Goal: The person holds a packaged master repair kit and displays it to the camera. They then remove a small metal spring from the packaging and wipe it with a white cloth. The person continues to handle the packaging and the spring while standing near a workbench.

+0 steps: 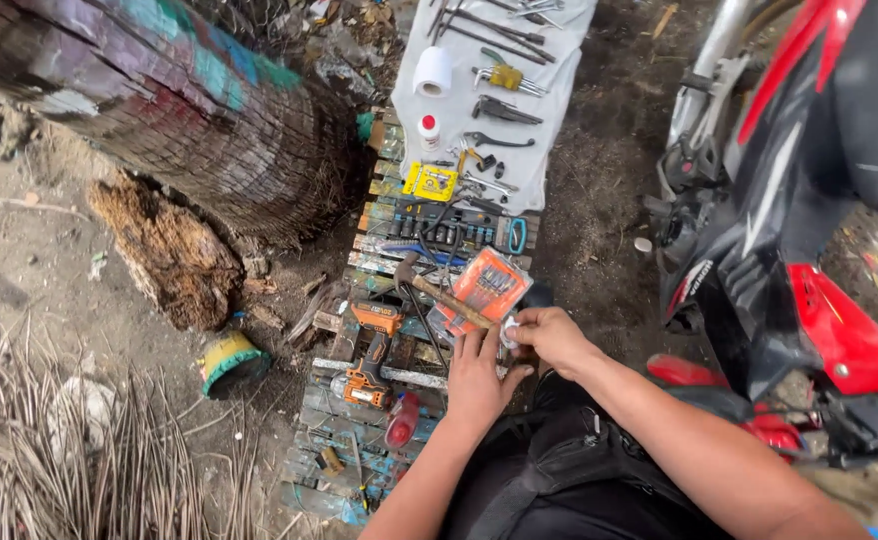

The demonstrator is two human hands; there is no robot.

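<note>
Both forearms reach forward from the lower edge of the view and meet over a weathered wooden pallet (359, 425). The left hand (477, 378) lies palm down, fingers extended and slightly spread, its fingertips touching a small white object (509, 333). The right hand (549, 335) curls in from the other side, thumb and forefinger pressed onto the same object, so the piece is pinched between the two hands; it is pale, small and largely covered, and its form cannot be told. Just beyond the grip lies a hammer (439, 290) with a wooden handle, its handle end nearly touching the fingertips, crossing an orange drill-bit case (487, 285). To the left of the grip, close by, rests an orange cordless drill (371, 355); nearer the body lies a red canister (402, 420). Farther beyond the grip sit a socket rail (449, 232) and a white cloth (549, 150) bearing wrenches, pliers and a paper roll (433, 70). To the right of the grip stands a red and black motorcycle (799, 210), close to the right forearm; bare earth lies between pallet and machine. A painted log (169, 110) bounds the far left.
</note>
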